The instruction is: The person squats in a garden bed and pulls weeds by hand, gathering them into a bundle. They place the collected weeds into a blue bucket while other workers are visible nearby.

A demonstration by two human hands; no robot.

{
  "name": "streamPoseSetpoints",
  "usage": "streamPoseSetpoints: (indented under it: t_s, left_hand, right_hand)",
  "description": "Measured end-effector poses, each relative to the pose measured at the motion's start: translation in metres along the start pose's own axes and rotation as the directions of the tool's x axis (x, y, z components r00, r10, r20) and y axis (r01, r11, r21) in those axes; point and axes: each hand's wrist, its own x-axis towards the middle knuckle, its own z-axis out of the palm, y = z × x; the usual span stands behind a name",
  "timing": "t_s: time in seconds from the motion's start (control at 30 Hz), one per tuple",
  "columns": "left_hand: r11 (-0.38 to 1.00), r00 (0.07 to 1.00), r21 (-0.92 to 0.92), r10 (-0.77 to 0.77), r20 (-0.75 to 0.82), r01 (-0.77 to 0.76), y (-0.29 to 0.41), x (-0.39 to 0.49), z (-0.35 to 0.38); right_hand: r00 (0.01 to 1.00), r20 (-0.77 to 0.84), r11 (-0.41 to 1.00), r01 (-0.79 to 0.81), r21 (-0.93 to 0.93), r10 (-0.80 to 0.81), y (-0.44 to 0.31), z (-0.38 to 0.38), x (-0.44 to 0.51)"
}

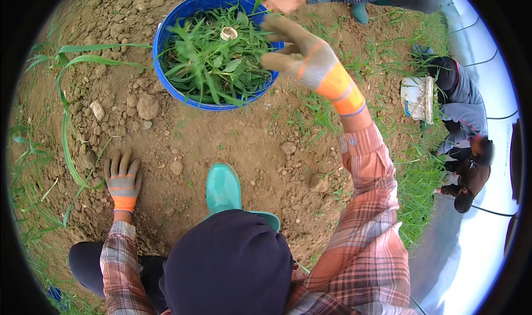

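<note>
My left hand point(123, 182), in a grey work glove with an orange cuff, rests palm down on the bare soil point(249, 136). Its fingers are slightly apart, beside long leek-like leaves point(65, 144). At the right rim of a blue plastic bucket point(157, 61), my gloved right hand point(307, 57) is raised and blurred. Its fingers are spread, and nothing shows between them. Pulled green weeds point(232, 71) fill much of the bucket, some blurred at the left. A pale ring-shaped object point(228, 33) lies on top of them.
Another person's bare hand point(286, 2) is close to the bucket's far right rim. More people point(465, 103) crouch at the right by a white bucket point(415, 98), before plastic sheeting point(482, 32). My green rubber boot point(223, 186) stands on the soil. Clods point(148, 107) lie left.
</note>
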Motion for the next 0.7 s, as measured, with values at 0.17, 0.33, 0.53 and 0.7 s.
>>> streamPoseSetpoints:
  t_s: [0.17,0.33,0.53,0.7]
  left_hand:
    - [1.0,1.0,-0.021,0.001,-0.009,-0.002,-0.001,-0.001,0.001]
    - [1.0,1.0,-0.027,-0.011,0.007,0.011,-0.001,-0.003,0.0]
    - [0.999,1.0,-0.042,-0.02,0.009,0.02,-0.001,-0.004,0.001]
    - [0.999,0.999,-0.035,-0.032,0.032,0.033,-0.001,-0.004,0.001]
  right_hand:
    - [0.862,0.167,0.552,-0.147,-0.821,0.478,0.084,-0.016,-0.086]
    - [0.62,0.054,0.109,-0.051,-0.993,0.783,0.161,0.022,-0.146]
    - [0.507,0.169,0.182,0.023,-0.983,0.845,0.149,0.023,-0.132]
    - [0.691,0.204,0.516,-0.277,-0.811,0.693,0.102,0.025,-0.134]
